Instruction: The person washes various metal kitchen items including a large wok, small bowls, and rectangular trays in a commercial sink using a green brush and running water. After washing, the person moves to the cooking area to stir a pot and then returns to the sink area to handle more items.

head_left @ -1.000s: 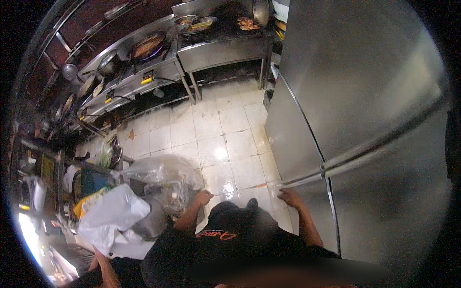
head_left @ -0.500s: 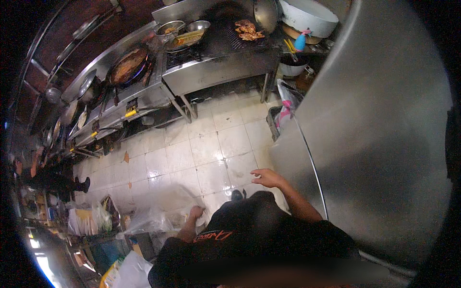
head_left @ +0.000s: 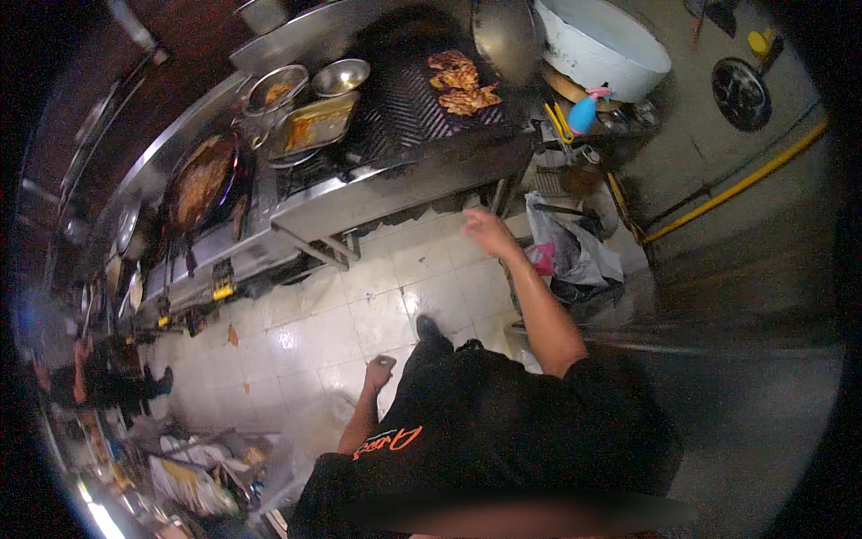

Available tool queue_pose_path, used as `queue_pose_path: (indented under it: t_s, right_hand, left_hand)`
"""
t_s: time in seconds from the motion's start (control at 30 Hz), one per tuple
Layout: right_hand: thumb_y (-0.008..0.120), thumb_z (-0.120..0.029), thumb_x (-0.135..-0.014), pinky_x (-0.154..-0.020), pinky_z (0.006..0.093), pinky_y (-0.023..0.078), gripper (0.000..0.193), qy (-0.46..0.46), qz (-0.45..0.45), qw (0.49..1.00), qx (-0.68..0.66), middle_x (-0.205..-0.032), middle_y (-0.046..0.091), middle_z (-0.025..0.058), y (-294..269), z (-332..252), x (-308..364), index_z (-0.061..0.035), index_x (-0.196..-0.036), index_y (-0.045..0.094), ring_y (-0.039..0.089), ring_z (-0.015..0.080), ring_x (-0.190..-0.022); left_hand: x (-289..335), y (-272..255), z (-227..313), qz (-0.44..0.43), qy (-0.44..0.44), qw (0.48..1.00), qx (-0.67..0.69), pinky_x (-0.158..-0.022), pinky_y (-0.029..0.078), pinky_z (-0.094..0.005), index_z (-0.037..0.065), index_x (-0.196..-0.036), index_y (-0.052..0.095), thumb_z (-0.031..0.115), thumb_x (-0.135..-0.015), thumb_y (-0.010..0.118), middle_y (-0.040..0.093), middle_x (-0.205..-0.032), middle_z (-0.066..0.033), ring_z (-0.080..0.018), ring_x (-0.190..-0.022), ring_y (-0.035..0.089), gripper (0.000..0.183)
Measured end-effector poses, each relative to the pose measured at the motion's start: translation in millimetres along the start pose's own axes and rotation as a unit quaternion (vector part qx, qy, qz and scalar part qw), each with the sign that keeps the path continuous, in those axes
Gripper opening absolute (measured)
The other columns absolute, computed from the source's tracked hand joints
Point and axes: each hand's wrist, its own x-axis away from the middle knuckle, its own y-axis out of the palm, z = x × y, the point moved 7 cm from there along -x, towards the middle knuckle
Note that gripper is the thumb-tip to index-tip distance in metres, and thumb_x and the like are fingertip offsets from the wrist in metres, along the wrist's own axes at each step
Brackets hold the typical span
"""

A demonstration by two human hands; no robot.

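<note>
My right hand (head_left: 488,232) reaches forward over the floor, fingers partly stretched and apart, with nothing in it. Ahead of it is the grill (head_left: 395,106), where several browned pieces of meat (head_left: 462,83) lie. Right of the grill stand yellow-handled tongs (head_left: 558,122) and a blue spray bottle (head_left: 584,114) with a pink head; my hand touches neither. My left hand (head_left: 381,370) hangs low by my leg, its fingers curled. Whether they hold anything small is hidden.
A tray of orange-brown food (head_left: 314,128) and a metal bowl (head_left: 341,78) stand left of the grill, a filled pan (head_left: 205,182) farther left. Plastic bags (head_left: 570,247) sit at right, beneath a large white pot (head_left: 603,49). Another person (head_left: 108,373) stands far left.
I have moved forward and the view has turned toward the grill. My right hand has swung forward and up. The metal surface at right has fallen back, uncovering the wall and bags.
</note>
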Motion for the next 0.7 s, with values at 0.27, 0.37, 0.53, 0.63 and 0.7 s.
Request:
queue_pose_path:
  t_s: [0.27,0.37,0.53,0.63,0.7]
  right_hand:
    - [0.065,-0.017,-0.080,-0.077,0.0359,0.049,0.040,-0.025,0.277,0.946,0.163,-0.104,0.063,0.0176,-180.7,62.0,-125.3,-0.0035,-0.117,0.056,0.063,0.0271,-0.090]
    - [0.060,-0.017,-0.080,-0.073,0.0416,0.049,0.031,0.039,0.353,0.907,0.227,-0.098,0.062,0.0220,-251.1,40.9,-173.6,0.0002,-0.107,0.060,0.061,0.0356,-0.087]
    - [0.056,-0.018,-0.080,-0.075,0.0457,0.050,0.028,0.121,0.247,0.884,0.379,-0.089,0.063,0.0255,-324.5,95.9,-282.3,0.0021,-0.099,0.062,0.061,0.0406,-0.083]
    - [0.056,-0.018,-0.079,-0.075,0.0462,0.051,0.026,0.130,0.153,0.866,0.458,-0.091,0.062,0.0253,-328.5,134.3,-336.3,0.0018,-0.095,0.062,0.061,0.0399,-0.085]
    - [0.054,-0.018,-0.080,-0.075,0.0468,0.051,0.024,0.111,0.130,0.852,0.495,-0.091,0.062,0.0237,-341.7,168.3,-359.5,0.0018,-0.091,0.061,0.061,0.0395,-0.085]
  left_hand:
    - [-103.2,-81.6,-80.7,0.005,-0.114,0.988,0.104,-0.040,0.045,-0.0307,-0.001,-0.092,0.061,0.028,-0.081,0.063,0.059,-0.061,-0.0092,-0.0183,-0.044,0.056,0.031]
    - [-125.0,-135.0,-41.6,0.099,-0.120,0.982,0.109,-0.035,0.042,-0.0276,0.002,-0.088,0.060,0.025,-0.083,0.062,0.060,-0.068,-0.0084,-0.0169,-0.046,0.057,0.023]
    - [-155.0,-119.2,75.9,0.176,-0.070,0.958,0.214,-0.045,0.045,-0.0270,0.000,-0.096,0.061,0.026,-0.083,0.062,0.063,-0.074,-0.0113,-0.0161,-0.054,0.058,0.030]
    - [-161.5,-73.2,114.0,0.123,0.038,0.972,0.196,-0.052,0.049,-0.0269,-0.001,-0.097,0.060,0.029,-0.084,0.062,0.065,-0.081,-0.0137,-0.0177,-0.058,0.061,0.032]
    - [-162.0,-36.4,140.5,0.073,-0.023,0.993,0.095,-0.054,0.050,-0.0281,-0.002,-0.097,0.061,0.031,-0.084,0.062,0.067,-0.084,-0.0151,-0.0185,-0.060,0.063,0.035]
